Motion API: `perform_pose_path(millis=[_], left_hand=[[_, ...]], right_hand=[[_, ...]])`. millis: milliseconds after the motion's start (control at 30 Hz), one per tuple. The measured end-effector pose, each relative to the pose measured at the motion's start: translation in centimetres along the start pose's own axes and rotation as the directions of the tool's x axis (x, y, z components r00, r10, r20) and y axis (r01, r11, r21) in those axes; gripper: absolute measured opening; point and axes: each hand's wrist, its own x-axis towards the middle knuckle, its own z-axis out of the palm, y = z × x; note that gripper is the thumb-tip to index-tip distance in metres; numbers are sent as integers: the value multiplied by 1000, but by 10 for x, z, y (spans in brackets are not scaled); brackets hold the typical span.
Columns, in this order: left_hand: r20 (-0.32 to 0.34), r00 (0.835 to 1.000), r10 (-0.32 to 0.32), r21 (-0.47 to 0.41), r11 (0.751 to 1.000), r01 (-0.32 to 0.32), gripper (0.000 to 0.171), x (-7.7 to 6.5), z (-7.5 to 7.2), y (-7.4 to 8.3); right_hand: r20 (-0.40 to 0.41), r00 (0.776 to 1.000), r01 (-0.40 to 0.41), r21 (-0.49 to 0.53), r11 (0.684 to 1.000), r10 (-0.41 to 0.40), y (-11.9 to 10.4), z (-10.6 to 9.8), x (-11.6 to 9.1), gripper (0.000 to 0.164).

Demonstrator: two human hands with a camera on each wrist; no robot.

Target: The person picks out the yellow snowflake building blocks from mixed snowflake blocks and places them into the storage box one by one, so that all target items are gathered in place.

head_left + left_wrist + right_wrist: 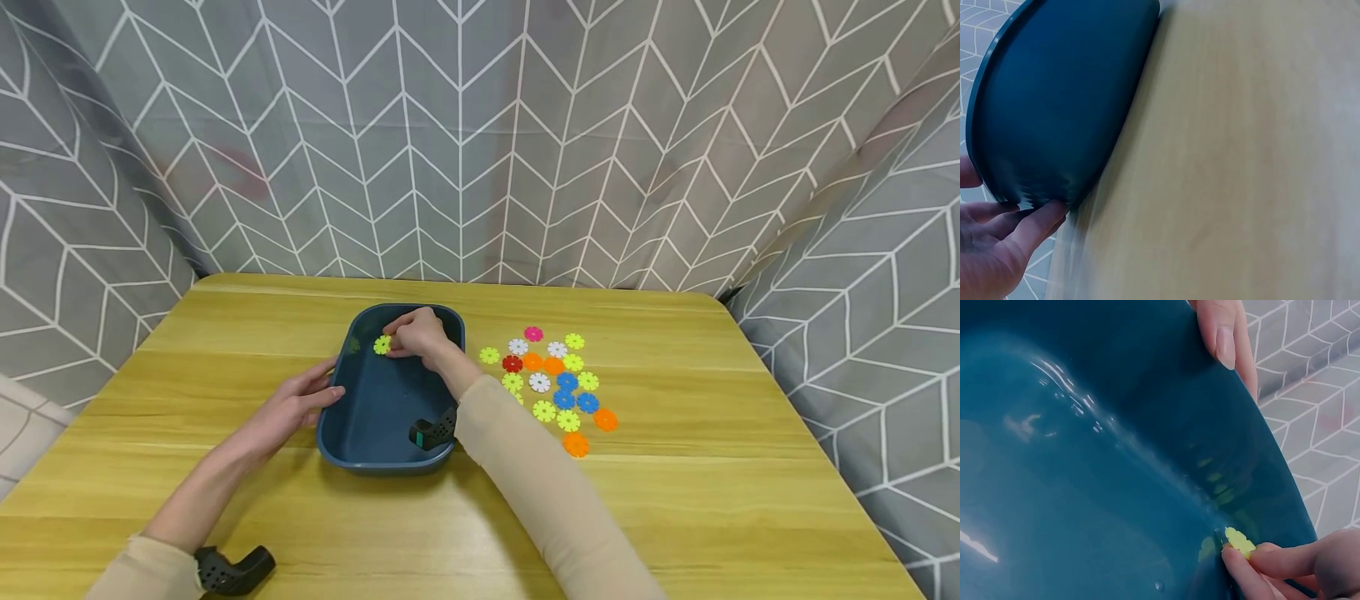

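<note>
Seemingly mid-transfer, left of centre: your right hand (422, 333) pinches a yellow disc (382, 344), left hand (296, 402) grips the bin (386, 468); steady it next.

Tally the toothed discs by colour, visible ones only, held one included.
Yellow-green discs: 9 (8 on the table, 1 in the right hand)
Orange discs: 4
White discs: 3
Blue discs: 3
Pink disc: 1
Red disc: 1
Total: 21; the right sleeve partly covers one yellow-green disc and may hide more.
</note>
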Motion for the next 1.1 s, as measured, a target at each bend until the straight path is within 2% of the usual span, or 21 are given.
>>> perform_pose_path(millis=[400,800,1100], left_hand=[[18,1000,17,2,1000,-17,70,0,1,-1],[18,1000,20,3,1000,-21,70,1,2,-3],[11,1000,16,7,1000,-16,71,0,2,-3]], right_hand=[[-43,997,56,-36,998,-58,0,0,-4,20],[-112,991,68,-84,994,-77,1,2,-2,16],[-129,987,83,-100,992,-96,1,2,-2,18]])
